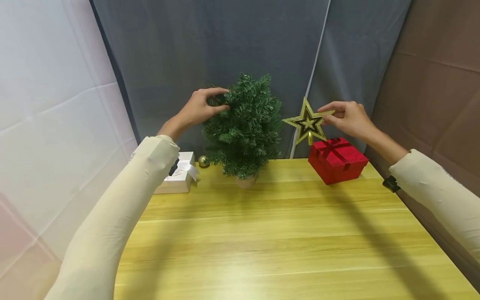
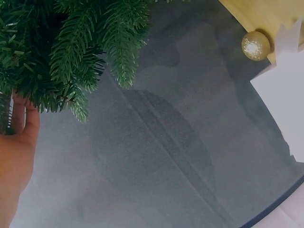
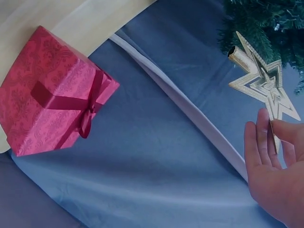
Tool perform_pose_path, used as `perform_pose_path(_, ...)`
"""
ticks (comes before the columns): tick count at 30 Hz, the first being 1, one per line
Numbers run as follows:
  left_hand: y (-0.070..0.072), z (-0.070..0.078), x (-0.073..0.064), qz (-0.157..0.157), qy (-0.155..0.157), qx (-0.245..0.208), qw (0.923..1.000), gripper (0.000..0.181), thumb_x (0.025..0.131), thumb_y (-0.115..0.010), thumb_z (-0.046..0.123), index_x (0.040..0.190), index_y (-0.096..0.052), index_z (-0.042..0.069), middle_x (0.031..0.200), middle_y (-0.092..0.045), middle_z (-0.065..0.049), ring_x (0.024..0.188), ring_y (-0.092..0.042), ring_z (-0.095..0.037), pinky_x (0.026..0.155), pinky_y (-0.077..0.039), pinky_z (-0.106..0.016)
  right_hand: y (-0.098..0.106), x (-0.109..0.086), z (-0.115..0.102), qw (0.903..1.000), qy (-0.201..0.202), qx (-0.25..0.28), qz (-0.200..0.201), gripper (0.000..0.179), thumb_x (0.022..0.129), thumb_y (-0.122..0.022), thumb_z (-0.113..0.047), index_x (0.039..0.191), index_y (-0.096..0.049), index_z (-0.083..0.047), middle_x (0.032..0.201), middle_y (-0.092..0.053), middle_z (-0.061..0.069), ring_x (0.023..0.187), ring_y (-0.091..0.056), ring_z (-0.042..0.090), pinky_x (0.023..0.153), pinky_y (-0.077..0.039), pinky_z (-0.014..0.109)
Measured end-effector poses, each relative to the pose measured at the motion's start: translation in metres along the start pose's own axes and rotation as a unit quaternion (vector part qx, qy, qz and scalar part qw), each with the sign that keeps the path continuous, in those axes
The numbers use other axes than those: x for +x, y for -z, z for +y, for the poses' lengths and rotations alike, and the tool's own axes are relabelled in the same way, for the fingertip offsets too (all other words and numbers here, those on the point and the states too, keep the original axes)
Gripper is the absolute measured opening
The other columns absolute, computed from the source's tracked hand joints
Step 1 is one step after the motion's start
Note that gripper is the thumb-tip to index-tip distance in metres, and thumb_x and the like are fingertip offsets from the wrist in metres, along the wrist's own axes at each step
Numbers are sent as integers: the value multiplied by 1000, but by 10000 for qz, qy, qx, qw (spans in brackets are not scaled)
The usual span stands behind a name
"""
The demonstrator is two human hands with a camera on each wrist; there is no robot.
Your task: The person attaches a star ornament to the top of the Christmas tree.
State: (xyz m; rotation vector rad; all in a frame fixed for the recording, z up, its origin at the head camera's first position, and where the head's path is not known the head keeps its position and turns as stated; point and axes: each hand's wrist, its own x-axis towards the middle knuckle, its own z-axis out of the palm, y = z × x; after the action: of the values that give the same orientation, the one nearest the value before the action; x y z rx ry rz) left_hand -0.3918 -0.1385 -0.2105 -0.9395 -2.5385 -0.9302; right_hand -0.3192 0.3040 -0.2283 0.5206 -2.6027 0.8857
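Observation:
A small green Christmas tree stands upright in a light pot toward the back of the table. My left hand grips the tree's upper left side, thumb below and fingers above. In the left wrist view, the fingertips of that hand are hidden in the needles. To the right of the tree my right hand pinches a gold star tree topper by one point. The star is upright, its tube-shaped socket facing down. The right wrist view shows the star nearly edge-on.
A red gift box with a dark red ribbon sits at the table's back right, below my right hand. At the back left are a white box with a white bow and a gold ball ornament. Grey curtain hangs behind.

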Motion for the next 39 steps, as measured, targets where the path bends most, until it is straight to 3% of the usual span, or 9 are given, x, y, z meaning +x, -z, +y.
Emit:
perform_pose_path(3,0,1,-1,3,17,38,10000,54,97,-76,23,148,-60,12,150,-57,-12,122,-57,-32,100,-46,-53,4,1,-2,10000,30,86,27,27,101,-71,-13,126,-75,-8,100,-78,18,73,-67,-13,55,-42,18)
perform_pose_path(10,0,5,-5,66,36,125,9999,53,98,-76,26,147,-61,14,149,-58,-11,113,-59,-29,89,-48,-50,15,6,-7,9998,122,27,145,27,101,-70,-12,127,-75,-8,97,-79,14,74,-67,-13,52,-40,21)
perform_pose_path(14,-1,5,-4,102,53,173,9998,54,98,-76,28,148,-61,15,148,-59,-11,111,-59,-29,89,-47,-50,21,10,-13,9996,153,7,226,27,100,-69,-10,127,-75,-7,95,-80,12,74,-68,-13,52,-39,22)
perform_pose_path(22,-3,3,-5,228,2,331,9992,54,97,-76,30,147,-62,15,152,-56,-12,139,-51,-35,113,-41,-56,31,18,-25,9990,144,203,381,29,100,-70,-13,128,-74,-7,90,-81,-1,75,-69,-11,67,-47,14)
perform_pose_path(23,-3,2,-5,246,0,350,9991,54,97,-76,30,147,-62,15,152,-56,-12,135,-55,-34,112,-41,-56,32,19,-27,9988,124,238,398,29,100,-70,-14,128,-74,-7,90,-80,-3,75,-69,-11,68,-47,13)
perform_pose_path(26,-5,1,-5,289,-66,371,9989,53,97,-76,32,146,-62,17,151,-56,-11,91,-66,-29,103,-46,-49,35,20,-32,9984,61,310,476,30,100,-70,-15,129,-74,-7,90,-80,-4,75,-70,-10,71,-48,12)
perform_pose_path(29,-7,0,-4,298,-131,408,9986,52,97,-76,34,146,-63,19,151,-57,-11,53,-38,-19,89,-44,-44,37,21,-37,9979,5,315,564,31,100,-71,-15,130,-73,-7,90,-80,-6,76,-70,-9,71,-47,12)
perform_pose_path(32,-8,-1,-2,311,-183,430,9984,52,97,-76,35,146,-63,20,150,-58,-10,48,-23,-13,87,-43,-42,39,23,-43,9974,-32,318,652,31,99,-70,-14,129,-73,-6,89,-80,-9,75,-70,-10,69,-46,13)
perform_pose_path(39,-6,-8,-1,320,-311,390,9982,52,97,-76,35,145,-63,20,150,-58,-10,50,-20,-12,87,-42,-43,44,27,-61,9951,-10,386,905,29,98,-71,-12,127,-75,-6,82,-77,-17,74,-70,-10,57,-41,15)
